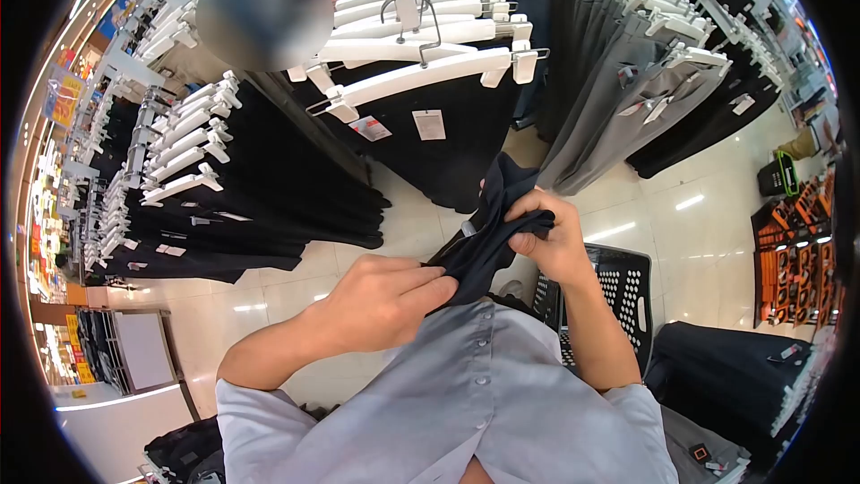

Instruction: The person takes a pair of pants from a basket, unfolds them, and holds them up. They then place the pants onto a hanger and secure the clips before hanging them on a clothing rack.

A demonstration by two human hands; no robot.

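Observation:
In front of my chest I hold a pair of dark navy trousers [488, 246], bunched and folded between both hands. My left hand [385, 300] pinches the lower left end of the cloth, fingers pressed together. Higher up on the right, my right hand [551, 233] grips the gathered upper part between thumb and fingers. A small pale label [468, 229] shows on the cloth. Just beyond my hands hang black trousers [403, 148] on white clip hangers [425, 81], with a white paper tag [429, 125] on the front pair.
More black trousers [260, 179] hang on the left, grey ones [609, 99] on the right. A black perforated basket [632, 291] stands by my right forearm. Dark garments [726, 376] hang at lower right. An orange display of goods [793, 255] stands farther right on the tiled floor [690, 233].

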